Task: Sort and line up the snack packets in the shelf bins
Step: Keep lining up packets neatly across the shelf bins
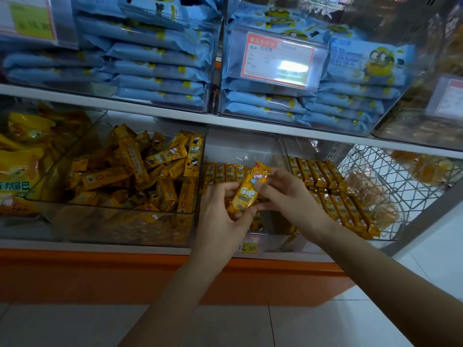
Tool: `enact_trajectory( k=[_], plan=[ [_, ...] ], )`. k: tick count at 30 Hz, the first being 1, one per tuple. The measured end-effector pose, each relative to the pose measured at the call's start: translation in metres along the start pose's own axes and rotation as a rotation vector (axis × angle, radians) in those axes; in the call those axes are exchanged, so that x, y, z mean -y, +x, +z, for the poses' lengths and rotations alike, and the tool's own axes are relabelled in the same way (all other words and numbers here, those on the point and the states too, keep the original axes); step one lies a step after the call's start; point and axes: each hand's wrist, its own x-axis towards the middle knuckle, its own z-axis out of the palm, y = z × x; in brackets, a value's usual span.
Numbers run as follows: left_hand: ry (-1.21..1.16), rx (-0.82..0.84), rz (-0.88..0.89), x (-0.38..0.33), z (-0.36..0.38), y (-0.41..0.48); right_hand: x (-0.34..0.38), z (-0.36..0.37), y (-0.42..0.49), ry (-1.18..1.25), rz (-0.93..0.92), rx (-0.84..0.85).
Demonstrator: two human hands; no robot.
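two shelves faced us, and the upper shelf (155, 113) carried clear bins of blue packets (160, 68) stacked flat, already tidy, so we judged the work lay below. on the lower shelf the left clear bin (75, 171) held a loose heap of yellow packets (140, 171) lying every way, while the middle bin (240, 146) and the right bin (313, 151) held short rows (328, 189) stood on edge, side by side; that looked to us like the pattern being built, with the heap as the stock not yet sorted. a wire basket (390, 176) stood further right, its contents too blurred to name. a price tag (248, 246) sat on the front edge under the middle bin.

we held one yellow packet (246, 194) over the front of the middle bin, tilted, its top leaning right. our left hand (220, 216) pinched its lower end between thumb and fingers, and our right hand (290, 194) gripped its upper part, both closed on it. we judged the two-handed hold was for turning it to match the rows.

the packet was a slim orange-yellow pouch, glossy, with a cartoon figure near the top and white lettering below.
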Motion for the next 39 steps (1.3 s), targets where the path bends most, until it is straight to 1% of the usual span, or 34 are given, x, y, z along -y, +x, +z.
enact_trajectory(
  k=[4,8,11,13,15,17,18,20,23,26,28,33,35,37,39],
  plan=[
    [-0.114,0.064,-0.046,0.0,0.0,0.001,-0.001,-0.01,0.004,-0.028,0.036,0.064],
    [-0.015,0.046,-0.003,0.004,0.005,0.001,0.004,-0.025,0.014,-0.366,-0.052,0.116],
    [0.0,0.083,-0.007,0.006,0.012,0.0,0.012,-0.034,0.025,-0.435,0.002,0.163],
    [0.024,0.131,-0.02,0.006,0.014,-0.002,0.017,-0.04,0.035,-0.532,0.005,0.174],
    [0.147,0.194,0.0,0.01,0.011,-0.006,0.019,-0.047,0.049,-0.748,-0.073,0.118],
    [0.376,0.291,0.09,0.014,0.005,-0.011,0.017,-0.055,0.064,-0.969,-0.151,0.056],
    [0.479,0.352,0.142,0.017,0.002,-0.012,0.014,-0.058,0.071,-1.04,-0.151,0.057],
    [0.603,0.444,0.217,0.021,-0.002,-0.013,0.003,-0.061,0.084,-1.16,-0.102,0.115],
    [0.673,0.503,0.268,0.023,-0.004,-0.013,-0.015,-0.06,0.097,-1.335,0.005,0.237],
    [0.686,0.528,0.278,0.025,-0.006,-0.013,-0.025,-0.054,0.105,-1.427,0.092,0.355],
    [0.677,0.537,0.272,0.026,-0.007,-0.011,-0.027,-0.049,0.108,-1.478,0.109,0.433],
    [0.636,0.538,0.272,0.028,-0.01,-0.009,-0.03,-0.04,0.109,-1.706,0.193,0.547],
    [0.626,0.534,0.274,0.029,-0.01,-0.008,-0.04,-0.039,0.114,-1.773,0.195,0.568],
    [0.622,0.538,0.275,0.029,-0.01,-0.007,-0.053,-0.039,0.119,-1.729,0.21,0.498],
    [0.617,0.545,0.283,0.029,-0.011,-0.007,-0.061,-0.036,0.121,-1.726,0.215,0.491]
  ],
)
